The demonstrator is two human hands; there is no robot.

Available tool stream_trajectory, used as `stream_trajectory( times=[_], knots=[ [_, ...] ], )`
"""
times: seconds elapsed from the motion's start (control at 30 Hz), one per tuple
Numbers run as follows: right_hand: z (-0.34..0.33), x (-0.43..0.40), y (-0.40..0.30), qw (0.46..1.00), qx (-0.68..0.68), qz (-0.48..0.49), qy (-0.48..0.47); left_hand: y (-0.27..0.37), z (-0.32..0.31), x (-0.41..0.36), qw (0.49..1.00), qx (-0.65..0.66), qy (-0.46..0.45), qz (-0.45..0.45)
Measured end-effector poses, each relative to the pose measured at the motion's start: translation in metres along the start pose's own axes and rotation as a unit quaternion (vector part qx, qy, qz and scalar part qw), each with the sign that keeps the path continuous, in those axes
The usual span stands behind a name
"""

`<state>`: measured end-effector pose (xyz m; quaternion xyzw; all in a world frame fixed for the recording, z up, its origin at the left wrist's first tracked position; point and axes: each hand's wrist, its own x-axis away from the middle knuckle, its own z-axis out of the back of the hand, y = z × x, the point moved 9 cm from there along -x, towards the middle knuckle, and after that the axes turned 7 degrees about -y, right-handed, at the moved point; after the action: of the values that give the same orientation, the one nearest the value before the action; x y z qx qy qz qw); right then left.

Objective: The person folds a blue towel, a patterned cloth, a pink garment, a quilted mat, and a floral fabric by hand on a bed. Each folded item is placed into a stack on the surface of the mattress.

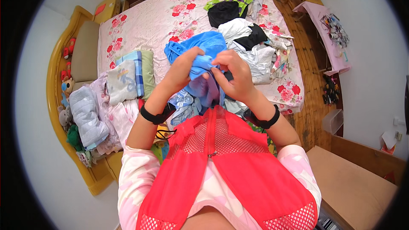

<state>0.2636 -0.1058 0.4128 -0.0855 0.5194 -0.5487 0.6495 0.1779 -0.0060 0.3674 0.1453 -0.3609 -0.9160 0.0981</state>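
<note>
Both hands hold a blue plush cloth item (209,43) up in front of my chest, above the bed. My left hand (187,65) grips a bunched part of it, thumb and fingers wrapped around the fabric. My right hand (232,73) pinches the edge of that same bunch between thumb and forefinger. The cloth hangs below the hands, its lower part looking more purple-blue. Beneath it lies a blue and white patterned cloth (182,107). Just right of the hands are crumpled white clothes (255,59).
A floral sheet (137,22) covers the bed. Black clothing (223,13) and a lime-green garment (244,0) lie at the far right. Folded cloths (123,81) and a grey quilted item (87,115) are stacked at left, near the yellow headboard (52,80). A pink-covered table (322,35) stands right.
</note>
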Motion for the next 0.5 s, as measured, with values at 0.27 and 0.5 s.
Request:
stream_trajectory(
  times=[0.27,0.5],
  knots=[
    [-0.015,0.015,-0.004,0.998,0.050,0.008,-0.035,0.009,0.019,0.000,0.993,0.022,0.105,-0.048],
    [-0.014,0.014,0.003,0.997,-0.038,-0.049,0.049,0.020,0.021,-0.005,0.992,0.030,0.106,-0.064]
  ],
)
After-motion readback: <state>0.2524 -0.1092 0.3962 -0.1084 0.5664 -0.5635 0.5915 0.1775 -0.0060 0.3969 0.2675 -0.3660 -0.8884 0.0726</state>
